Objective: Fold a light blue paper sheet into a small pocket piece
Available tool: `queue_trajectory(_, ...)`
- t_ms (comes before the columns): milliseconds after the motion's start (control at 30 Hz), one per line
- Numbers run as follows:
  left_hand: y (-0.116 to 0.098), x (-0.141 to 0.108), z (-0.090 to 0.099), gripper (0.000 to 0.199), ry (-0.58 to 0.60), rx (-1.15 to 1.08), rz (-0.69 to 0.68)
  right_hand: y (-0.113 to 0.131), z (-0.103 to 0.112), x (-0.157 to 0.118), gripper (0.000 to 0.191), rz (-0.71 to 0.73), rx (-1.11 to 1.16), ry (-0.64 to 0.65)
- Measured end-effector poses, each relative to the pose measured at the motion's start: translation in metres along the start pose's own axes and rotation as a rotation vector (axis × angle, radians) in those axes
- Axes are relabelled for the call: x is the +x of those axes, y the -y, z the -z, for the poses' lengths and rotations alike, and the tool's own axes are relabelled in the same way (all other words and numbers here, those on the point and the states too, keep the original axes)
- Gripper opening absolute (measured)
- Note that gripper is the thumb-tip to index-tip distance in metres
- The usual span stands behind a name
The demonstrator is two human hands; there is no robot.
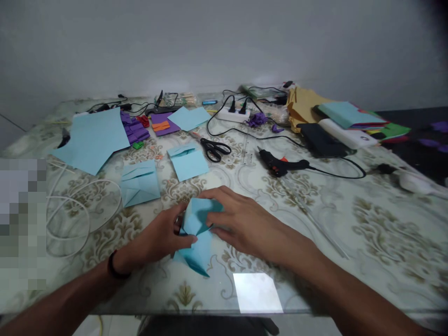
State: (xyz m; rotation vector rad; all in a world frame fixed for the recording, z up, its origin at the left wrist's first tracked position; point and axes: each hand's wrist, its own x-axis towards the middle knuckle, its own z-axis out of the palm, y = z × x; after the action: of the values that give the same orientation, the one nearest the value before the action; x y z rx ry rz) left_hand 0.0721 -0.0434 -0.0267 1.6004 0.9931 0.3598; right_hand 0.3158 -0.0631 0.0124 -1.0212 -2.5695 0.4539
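A partly folded piece of light blue paper (198, 247) is between my hands near the front of the table, its flaps standing up. My left hand (164, 237) pinches its left side, thumb on the near face. On the far right side, my right hand (234, 214) grips the paper with bent fingers; some fingertips are hidden behind a flap. Just beyond lie two folded light blue paper envelopes, one at the left (140, 184) and one behind my hands (188, 162). Black-handled scissors (214, 149) rest farther back.
A black glue gun (282, 162) with its cable lies at right, beyond a thin clear stick (318, 224). Large blue paper (94, 140) and purple pieces (133, 129) are at back left. A white power strip (233, 115) stands behind. A white cable (87, 228) loops at left.
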Motion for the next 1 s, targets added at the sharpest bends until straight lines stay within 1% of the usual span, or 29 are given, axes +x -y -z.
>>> queue_trajectory(67, -0.002, -0.001, 0.000, 0.050, -0.004, -0.117, 0.046, -0.002, -0.001, -0.002, 0.012, -0.021, 0.020, -0.091)
queue_trajectory(133, -0.006, -0.002, 0.000, 0.044, -0.005, -0.189, 0.061, -0.003, -0.005, -0.003, 0.015, -0.040, 0.044, -0.169)
queue_trajectory(233, -0.011, -0.005, 0.000, 0.036, -0.061, -0.172, 0.033, -0.001, -0.013, -0.003, 0.018, -0.046, 0.095, -0.272)
queue_trajectory(300, -0.012, -0.007, -0.001, 0.035, -0.093, -0.164, 0.028, 0.001, -0.018, -0.002, 0.019, -0.043, 0.112, -0.332)
queue_trajectory(400, -0.010, -0.008, -0.001, 0.038, -0.110, -0.183, 0.025, 0.004, -0.022, 0.002, 0.020, -0.021, 0.110, -0.411)
queue_trajectory(467, -0.010, -0.008, 0.000, 0.038, -0.141, -0.175, 0.008, 0.006, -0.023, 0.004, 0.021, -0.013, 0.120, -0.451)
queue_trajectory(533, -0.013, -0.009, 0.002, 0.038, -0.171, -0.168, -0.013, 0.009, -0.023, 0.005, 0.022, -0.014, 0.147, -0.466)
queue_trajectory(567, -0.015, -0.010, 0.003, 0.037, -0.181, -0.158, -0.019, 0.011, -0.024, 0.006, 0.025, -0.024, 0.178, -0.466)
queue_trajectory(600, -0.017, -0.011, 0.004, 0.037, -0.194, -0.148, -0.024, 0.013, -0.024, 0.006, 0.034, -0.043, 0.232, -0.473)
queue_trajectory(633, -0.018, -0.011, 0.005, 0.037, -0.214, -0.136, -0.029, 0.016, -0.024, 0.006, 0.047, -0.075, 0.301, -0.479)
queue_trajectory(667, -0.019, -0.012, 0.006, 0.037, -0.244, -0.119, -0.030, 0.019, -0.024, 0.007, 0.061, -0.120, 0.398, -0.501)
queue_trajectory(700, -0.020, -0.012, 0.006, 0.037, -0.280, -0.099, -0.027, 0.022, -0.025, 0.009, 0.071, -0.182, 0.491, -0.519)
queue_trajectory(733, -0.020, -0.012, 0.007, 0.037, -0.313, -0.081, -0.026, 0.025, -0.025, 0.011, 0.077, -0.253, 0.579, -0.526)
queue_trajectory(767, -0.020, -0.012, 0.007, 0.036, -0.342, -0.063, -0.026, 0.028, -0.026, 0.013, 0.076, -0.323, 0.652, -0.518)
queue_trajectory(800, -0.019, -0.013, 0.007, 0.034, -0.360, -0.045, -0.027, 0.030, -0.028, 0.016, 0.068, -0.388, 0.706, -0.488)
queue_trajectory(900, -0.016, -0.014, 0.005, 0.029, -0.403, -0.030, -0.067, 0.034, -0.032, 0.025, 0.026, -0.521, 0.771, -0.392)
queue_trajectory(933, -0.016, -0.014, 0.004, 0.029, -0.422, -0.034, -0.082, 0.034, -0.034, 0.028, 0.019, -0.542, 0.770, -0.388)
queue_trajectory(1000, -0.016, -0.015, 0.004, 0.030, -0.453, -0.031, -0.092, 0.033, -0.038, 0.032, 0.017, -0.554, 0.772, -0.424)
